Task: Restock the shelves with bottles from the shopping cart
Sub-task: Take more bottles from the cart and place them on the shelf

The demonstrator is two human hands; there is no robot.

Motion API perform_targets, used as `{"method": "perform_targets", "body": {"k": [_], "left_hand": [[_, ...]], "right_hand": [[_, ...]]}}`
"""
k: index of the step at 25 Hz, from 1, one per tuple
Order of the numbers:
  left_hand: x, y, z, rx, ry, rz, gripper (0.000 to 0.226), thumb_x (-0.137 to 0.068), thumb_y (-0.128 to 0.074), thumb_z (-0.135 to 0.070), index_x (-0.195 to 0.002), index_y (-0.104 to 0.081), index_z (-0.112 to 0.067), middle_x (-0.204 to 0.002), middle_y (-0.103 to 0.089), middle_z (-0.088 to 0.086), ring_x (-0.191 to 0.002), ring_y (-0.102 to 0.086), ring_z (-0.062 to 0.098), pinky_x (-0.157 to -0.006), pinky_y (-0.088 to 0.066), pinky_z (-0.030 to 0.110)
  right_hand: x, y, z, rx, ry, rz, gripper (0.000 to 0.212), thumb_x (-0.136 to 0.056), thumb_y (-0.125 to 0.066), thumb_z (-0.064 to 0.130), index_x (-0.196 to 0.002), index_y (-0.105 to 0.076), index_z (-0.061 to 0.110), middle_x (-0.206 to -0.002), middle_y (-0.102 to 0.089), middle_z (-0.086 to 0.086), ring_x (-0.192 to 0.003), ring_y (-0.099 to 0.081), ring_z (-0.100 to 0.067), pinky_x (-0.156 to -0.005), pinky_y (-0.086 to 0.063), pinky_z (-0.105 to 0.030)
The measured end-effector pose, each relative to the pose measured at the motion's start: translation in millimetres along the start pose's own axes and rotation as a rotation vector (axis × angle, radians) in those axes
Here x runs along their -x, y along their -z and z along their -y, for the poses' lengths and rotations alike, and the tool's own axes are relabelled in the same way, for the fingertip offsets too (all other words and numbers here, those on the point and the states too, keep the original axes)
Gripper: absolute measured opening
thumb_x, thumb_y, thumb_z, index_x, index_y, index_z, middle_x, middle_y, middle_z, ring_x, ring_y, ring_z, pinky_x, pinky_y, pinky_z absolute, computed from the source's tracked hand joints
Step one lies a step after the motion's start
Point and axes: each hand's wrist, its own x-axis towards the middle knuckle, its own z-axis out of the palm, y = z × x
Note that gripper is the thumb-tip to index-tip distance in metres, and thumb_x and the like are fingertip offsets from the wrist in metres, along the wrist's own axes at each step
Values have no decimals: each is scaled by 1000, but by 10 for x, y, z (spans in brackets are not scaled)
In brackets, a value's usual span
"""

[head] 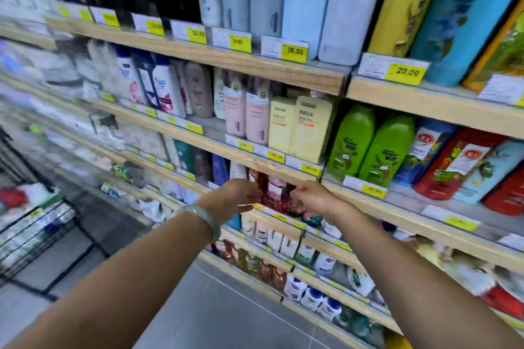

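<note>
Both my arms reach to a wooden shelf at waist height. A reddish-pink bottle with a pale label stands on that shelf between my hands. My left hand, with a pale green bangle on the wrist, is against the bottle's left side; its fingertips are blurred and hidden behind the hand. My right hand hovers just right of the bottle with fingers loosely curled downward, holding nothing. The black wire shopping cart stands at the far left on the floor, with bottles and packs inside.
Shelves above carry yellow, pink, green and red bottles behind yellow price tags. Lower shelves hold white and blue bottles. Grey tiled floor lies between cart and shelving.
</note>
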Motion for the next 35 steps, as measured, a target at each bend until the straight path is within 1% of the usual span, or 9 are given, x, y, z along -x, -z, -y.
{"method": "perform_targets", "body": {"k": [3,8,10,17,22,25,28,32,35], "left_hand": [[182,1077,94,19,-21,-116,18,-98,-44,-18,-87,-58,-14,-80,-68,1,-77,-59,15,-68,-42,27],[642,2646,362,72,46,-321,19,-97,-45,-19,-87,-59,-12,-70,-68,-2,-71,-60,15,-60,-42,24],[852,3218,393,93,56,-422,23,-98,-45,-16,-80,-58,-11,-62,-63,-1,-64,-56,14,-55,-41,24],[985,4642,634,233,117,-627,31,-98,-41,-11,-68,-49,-13,-69,-47,4,-59,-42,13,-56,-31,23],[725,5598,525,285,171,-667,22,-98,-45,-15,-81,-58,-11,-80,-60,3,-77,-58,16,-74,-46,27],[687,6227,385,322,164,-743,15,-98,-47,-13,-90,-59,-8,-84,-61,4,-74,-58,14,-67,-45,23],[649,6884,490,404,141,-844,19,-98,-49,-16,-109,-58,-3,-96,-65,9,-82,-61,18,-71,-49,27],[693,7465,824,521,226,-907,13,-96,-51,-15,-96,-60,-5,-96,-67,11,-82,-62,19,-75,-50,30],[679,7986,954,544,266,-937,14,-96,-50,-14,-99,-60,-4,-89,-67,7,-76,-62,16,-73,-49,29]], "right_hand": [[-78,-856,414,179,49,197,16,-96,-49,25,-83,-55,17,-80,-58,1,-72,-58,-17,-66,-45,-28],[-345,-2287,1060,396,138,428,14,-95,-47,22,-83,-52,17,-76,-52,1,-63,-51,-14,-61,-39,-26],[-436,-2769,1359,431,156,487,14,-96,-47,27,-98,-54,15,-86,-56,0,-73,-54,-15,-65,-40,-27],[-1062,-4008,2141,582,187,723,11,-96,-48,27,-92,-49,17,-86,-54,-1,-76,-52,-20,-62,-37,-26],[-1915,-4887,2956,682,203,754,14,-97,-47,24,-87,-50,16,-82,-54,-2,-64,-50,-15,-52,-33,-23],[-2318,-5429,3430,710,239,777,18,-98,-46,20,-81,-48,16,-77,-53,-5,-60,-47,-15,-50,-33,-23],[-2636,-6039,3821,778,312,809,18,-97,-48,22,-81,-51,14,-78,-54,-8,-61,-47,-16,-49,-33,-24],[-2786,-6785,4063,876,328,905,16,-98,-47,24,-86,-52,14,-85,-57,-10,-69,-50,-19,-53,-37,-25],[-2855,-7331,4162,933,299,972,16,-98,-49,25,-85,-53,16,-88,-57,-9,-68,-50,-18,-53,-37,-25]]}}
